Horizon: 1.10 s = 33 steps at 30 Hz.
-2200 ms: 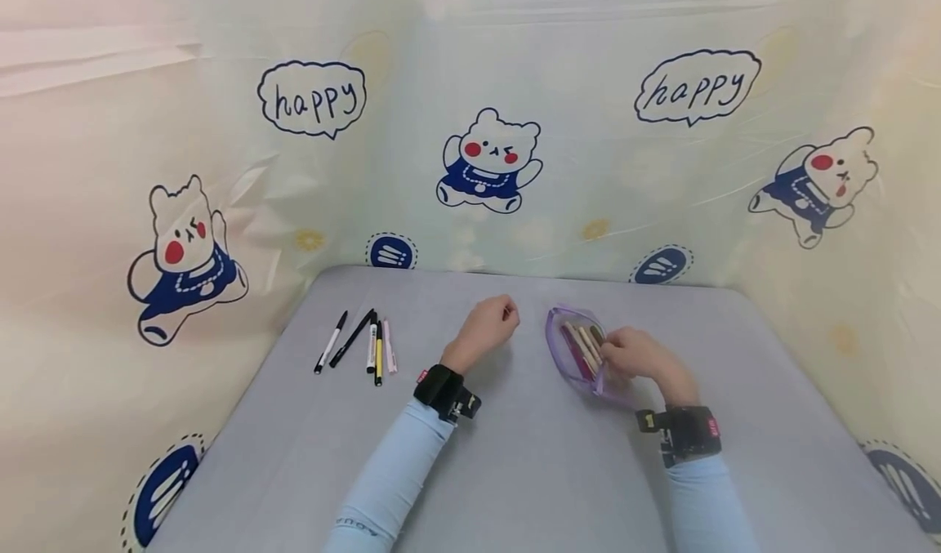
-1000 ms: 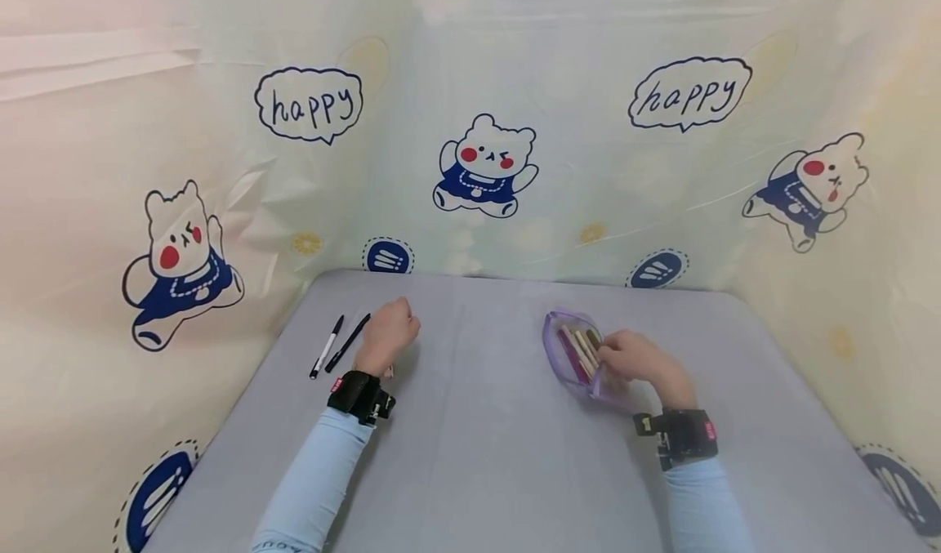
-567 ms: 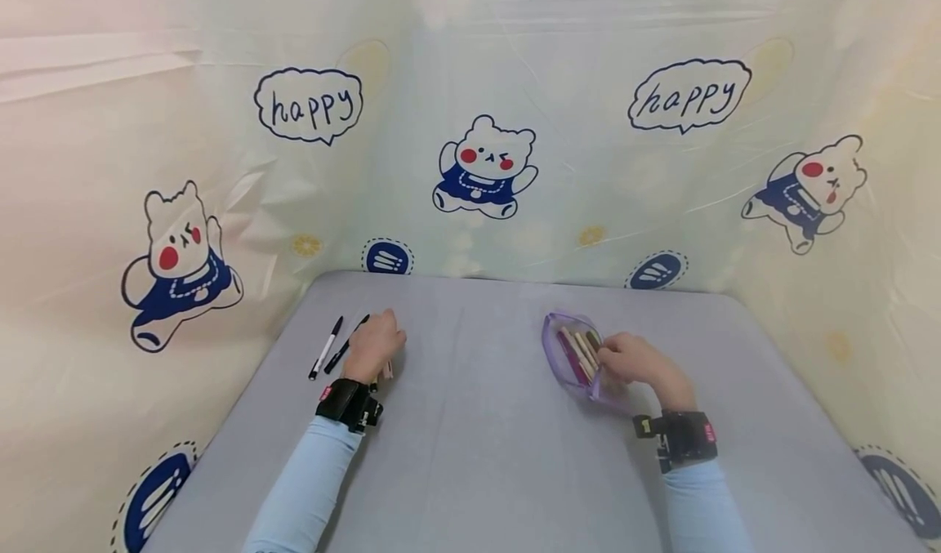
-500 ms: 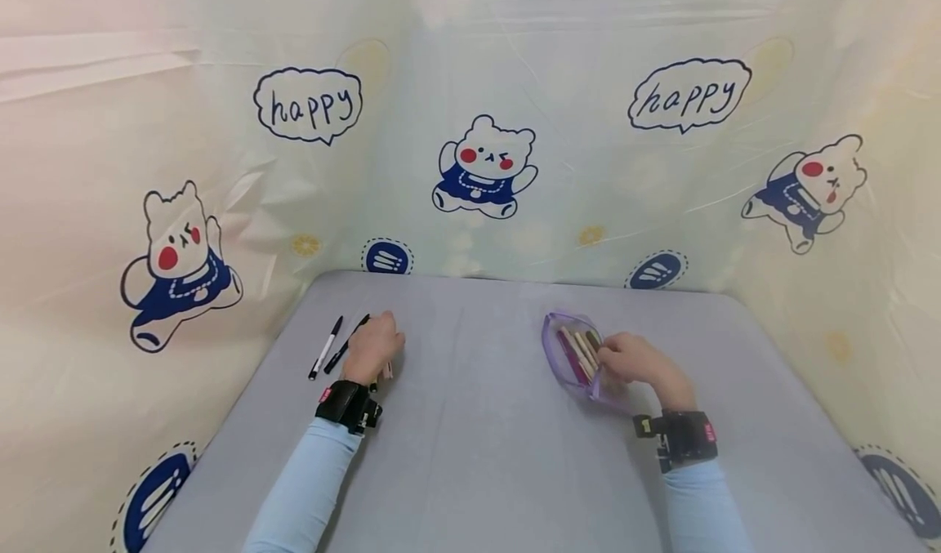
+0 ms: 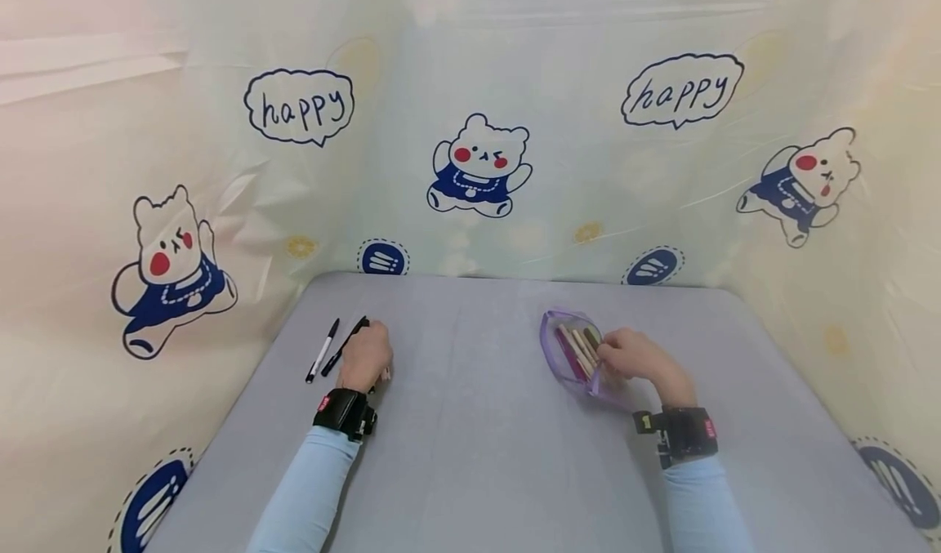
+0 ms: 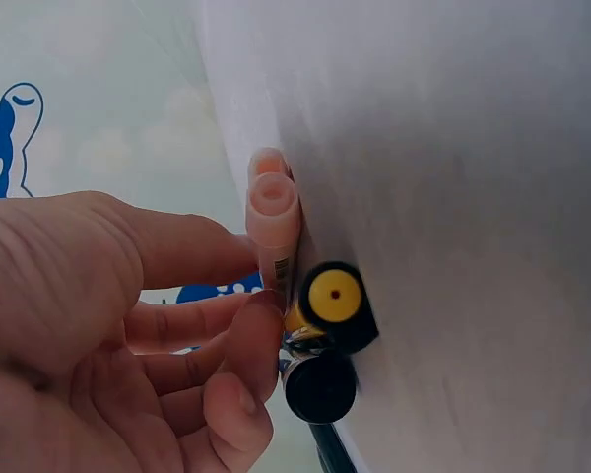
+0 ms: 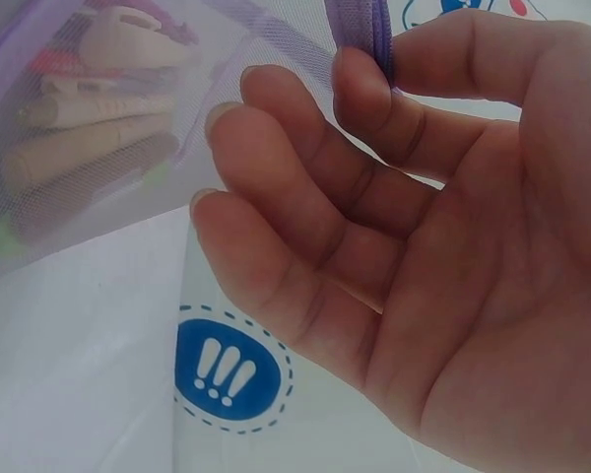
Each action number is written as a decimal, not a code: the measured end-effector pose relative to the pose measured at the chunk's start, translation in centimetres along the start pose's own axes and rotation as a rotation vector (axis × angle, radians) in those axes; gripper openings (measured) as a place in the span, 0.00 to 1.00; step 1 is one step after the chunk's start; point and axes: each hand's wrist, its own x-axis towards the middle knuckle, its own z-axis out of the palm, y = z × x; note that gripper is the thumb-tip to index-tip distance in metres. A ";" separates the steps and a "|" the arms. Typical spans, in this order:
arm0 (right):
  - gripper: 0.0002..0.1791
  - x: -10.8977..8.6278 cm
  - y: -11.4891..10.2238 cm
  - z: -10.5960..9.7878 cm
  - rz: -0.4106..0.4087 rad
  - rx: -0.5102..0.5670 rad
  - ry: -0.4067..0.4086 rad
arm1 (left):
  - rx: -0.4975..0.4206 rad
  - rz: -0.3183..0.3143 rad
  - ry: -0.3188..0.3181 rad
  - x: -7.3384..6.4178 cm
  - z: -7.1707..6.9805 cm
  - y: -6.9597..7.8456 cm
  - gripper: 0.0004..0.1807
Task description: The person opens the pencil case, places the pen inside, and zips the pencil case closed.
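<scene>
At the left of the table, my left hand (image 5: 367,357) pinches a pink pen (image 6: 273,212) between thumb and fingers. Right beside that pen, in the left wrist view, lie a yellow pen (image 6: 334,296) and a black-ended marker (image 6: 320,387). From the head, the hand mostly covers these. A purple mesh pouch (image 5: 546,347) lies with its mouth spread, several pens (image 5: 573,352) inside. My right hand (image 5: 634,355) pinches the zipper edge (image 7: 361,30) of the pouch between thumb and index finger, its other fingers loosely bent.
Left of my left hand lie a white pen with black ends (image 5: 322,352) and a black pen (image 5: 344,347). The grey table (image 5: 470,422) meets a printed curtain (image 5: 485,243) at the back and both sides.
My left hand has moved left from mid-table to the loose pens, then slightly toward me, and now pinches the pink pen. The right hand keeps its hold on the pouch.
</scene>
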 end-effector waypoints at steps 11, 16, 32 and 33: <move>0.11 0.0 -0.3 -0.2 -0.008 -0.011 0.000 | -0.006 -0.009 -0.022 0.2 0.2 -0.2 0.20; 0.12 -0.1 -0.4 -0.2 -0.009 -0.026 -0.007 | 0.059 -0.023 -0.046 0.6 0.3 0.0 0.16; 0.12 -0.1 -0.3 -0.1 0.001 -0.015 -0.007 | -0.059 -0.073 -0.131 0.8 -0.7 0.9 0.11; 0.12 -0.1 -0.3 -0.2 -0.004 -0.018 -0.008 | -0.088 -0.084 -0.144 0.8 -0.8 1.1 0.11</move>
